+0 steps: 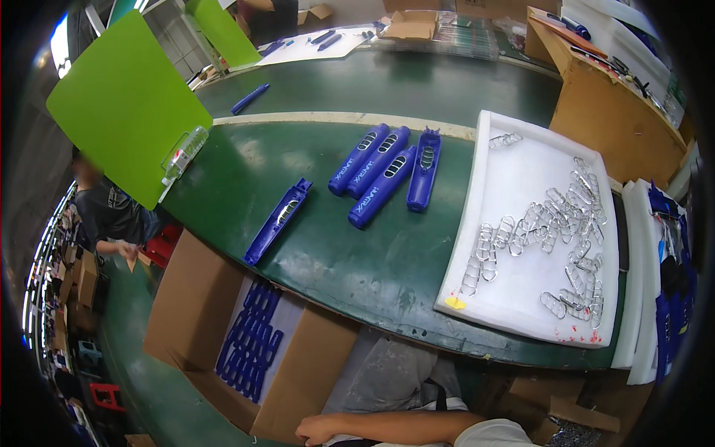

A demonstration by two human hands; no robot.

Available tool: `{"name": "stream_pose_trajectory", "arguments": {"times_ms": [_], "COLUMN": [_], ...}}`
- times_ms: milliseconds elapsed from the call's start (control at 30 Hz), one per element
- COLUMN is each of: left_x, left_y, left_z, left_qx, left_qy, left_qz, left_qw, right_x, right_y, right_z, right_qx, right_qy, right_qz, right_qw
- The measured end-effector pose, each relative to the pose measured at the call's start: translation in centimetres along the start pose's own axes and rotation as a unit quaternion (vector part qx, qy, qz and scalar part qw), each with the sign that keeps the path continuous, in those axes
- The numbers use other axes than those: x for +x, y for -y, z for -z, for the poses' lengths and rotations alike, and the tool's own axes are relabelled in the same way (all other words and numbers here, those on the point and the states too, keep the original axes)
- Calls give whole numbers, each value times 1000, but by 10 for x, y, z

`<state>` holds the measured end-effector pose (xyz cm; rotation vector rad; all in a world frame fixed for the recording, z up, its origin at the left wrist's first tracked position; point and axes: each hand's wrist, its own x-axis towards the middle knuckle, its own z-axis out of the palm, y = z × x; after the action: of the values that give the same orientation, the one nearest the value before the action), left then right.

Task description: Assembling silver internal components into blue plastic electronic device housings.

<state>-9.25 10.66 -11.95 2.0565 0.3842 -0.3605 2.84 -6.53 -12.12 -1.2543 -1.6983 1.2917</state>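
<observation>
My right hand (316, 430) is low at the bottom edge, beside a cardboard carton (305, 372), its forearm crossing in front of my body. Its fingers look curled; whatever they may hold is hidden. My left hand is out of sight. Inside the carton are rows of blue plastic parts (249, 343). On the green table (335, 276) above lies a hollow blue half shell (279, 221). Farther right, three blue tubular casings (383, 188) with slotted windows lie side by side, next to another blue shell (424, 170) showing its inner side.
A white foam tray (491, 171) with many bent wire pieces (566, 216) covers the table's right end. A green panel (123, 100) with a clear bottle (186, 154) stands at left. Behind is a green belt (417, 82) with a blue part (250, 99). A person (112, 208) sits far left.
</observation>
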Motion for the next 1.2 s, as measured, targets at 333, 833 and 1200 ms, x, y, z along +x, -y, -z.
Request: {"name": "stream_pose_trajectory", "arguments": {"times_ms": [333, 833, 1200], "left_x": [14, 48, 57], "left_y": [9, 9, 6], "left_z": [5, 12, 14], "left_qx": [21, 47, 68], "left_qy": [8, 0, -6], "left_qz": [-19, -55, -80], "left_qw": [1000, 997, 994], "right_x": [0, -9, -9], "right_y": [0, 10, 7], "right_z": [1, 15, 10], "right_qx": [1, 17, 28], "right_qy": [-8, -10, -18], "right_qz": [-10, -23, 2], "right_qw": [1000, 1000, 999]}}
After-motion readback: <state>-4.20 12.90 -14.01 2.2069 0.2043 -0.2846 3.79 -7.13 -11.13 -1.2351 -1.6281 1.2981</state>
